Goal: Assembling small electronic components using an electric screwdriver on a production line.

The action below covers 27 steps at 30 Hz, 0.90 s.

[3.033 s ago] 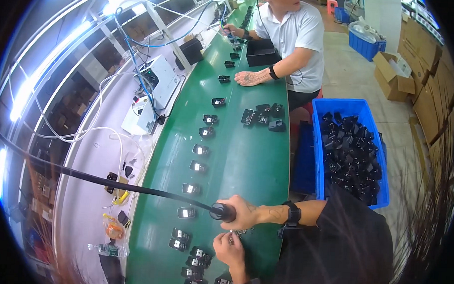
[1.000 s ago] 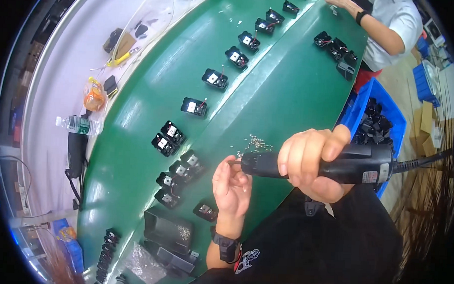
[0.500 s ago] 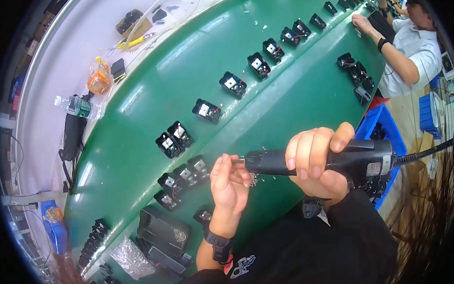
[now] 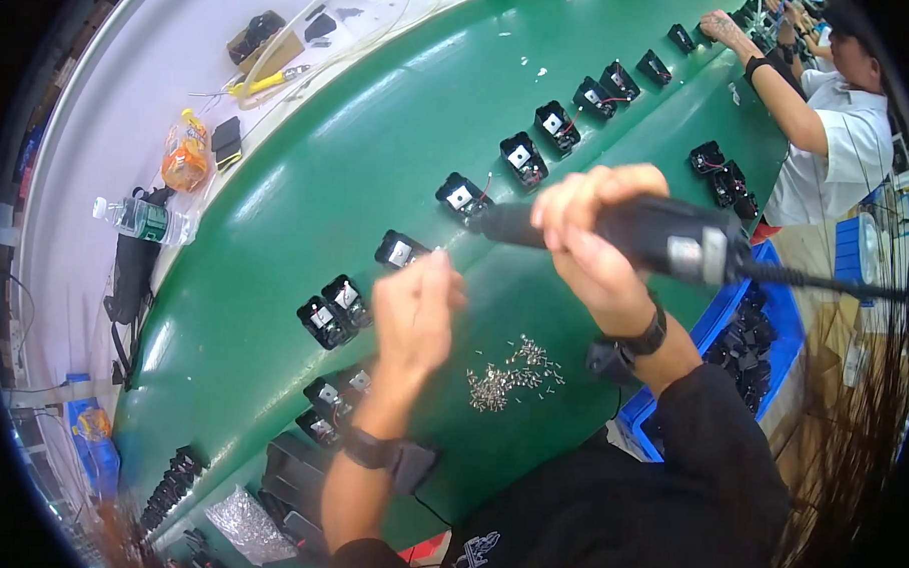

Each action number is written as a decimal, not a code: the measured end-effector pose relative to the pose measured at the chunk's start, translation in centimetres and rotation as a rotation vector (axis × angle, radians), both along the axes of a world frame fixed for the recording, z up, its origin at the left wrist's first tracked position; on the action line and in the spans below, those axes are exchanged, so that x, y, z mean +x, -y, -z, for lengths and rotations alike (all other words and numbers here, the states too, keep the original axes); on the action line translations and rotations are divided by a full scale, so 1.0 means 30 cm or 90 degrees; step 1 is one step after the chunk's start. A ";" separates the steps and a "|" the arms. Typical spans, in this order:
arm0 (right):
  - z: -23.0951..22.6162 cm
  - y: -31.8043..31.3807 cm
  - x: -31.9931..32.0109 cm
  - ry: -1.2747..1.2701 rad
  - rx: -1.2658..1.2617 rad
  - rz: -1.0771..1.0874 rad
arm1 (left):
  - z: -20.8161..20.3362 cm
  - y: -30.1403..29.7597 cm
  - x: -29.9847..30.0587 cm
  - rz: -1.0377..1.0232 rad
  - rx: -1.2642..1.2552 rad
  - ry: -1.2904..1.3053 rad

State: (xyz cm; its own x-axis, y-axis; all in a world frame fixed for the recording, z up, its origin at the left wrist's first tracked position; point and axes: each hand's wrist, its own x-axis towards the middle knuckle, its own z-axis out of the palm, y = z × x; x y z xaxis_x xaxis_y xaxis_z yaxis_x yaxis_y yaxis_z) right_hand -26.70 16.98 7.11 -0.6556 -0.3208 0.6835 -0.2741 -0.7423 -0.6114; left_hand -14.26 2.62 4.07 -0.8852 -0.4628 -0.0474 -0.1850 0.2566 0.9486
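Observation:
A black corded electric screwdriver [image 4: 666,236] lies in my right hand [image 4: 596,239], the fingers wrapped round its body. Its blurred nose points left, by a small black housing [image 4: 464,197] with a white plate and a red wire inside. My left hand [image 4: 413,313] is closed, fingers curled and thumb side up, in front of another black housing [image 4: 398,248], which it partly covers. Motion blur hides whether anything small is between those fingertips. Between my forearms a loose pile of small silver screws [image 4: 506,381] is spread on the green table [image 4: 277,218].
Similar housings [image 4: 524,158] run in a line toward the far right, where a co-worker's hand [image 4: 724,28] reaches in. A blue bin [image 4: 782,361] of black parts stands right. Left are a water bottle [image 4: 141,220] and a bag of silver pieces [image 4: 249,522].
Both hands have moved up and away from me, and the screwdriver with them. The left fingers have come away from its tip. The screw pile now shows fully.

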 end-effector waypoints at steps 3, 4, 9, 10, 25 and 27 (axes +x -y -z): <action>0.042 0.039 -0.080 -0.018 0.017 0.008 | -0.014 0.059 -0.116 -0.012 -0.617 -0.040; 0.062 0.062 -0.090 -0.016 0.007 0.017 | 0.001 0.071 -0.141 0.007 -0.654 0.007; 0.117 0.112 -0.122 -0.004 0.017 0.020 | 0.091 0.051 -0.238 -0.053 -0.660 0.010; 0.115 0.115 -0.125 -0.002 0.047 0.022 | 0.088 0.053 -0.250 -0.012 -0.610 0.085; 0.133 0.154 -0.149 0.020 0.095 0.014 | 0.091 0.089 -0.263 0.042 -0.536 0.152; 0.130 0.156 -0.150 0.022 0.097 0.021 | 0.089 0.088 -0.261 0.038 -0.532 0.139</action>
State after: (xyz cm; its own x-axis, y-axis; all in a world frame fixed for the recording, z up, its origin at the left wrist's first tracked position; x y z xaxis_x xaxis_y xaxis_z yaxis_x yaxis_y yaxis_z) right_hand -31.19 12.30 3.19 -0.6895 -0.3974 0.6056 -0.2741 -0.6307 -0.7260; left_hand -22.09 -0.02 1.38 -0.9199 -0.3747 0.1158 -0.3049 0.8689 0.3899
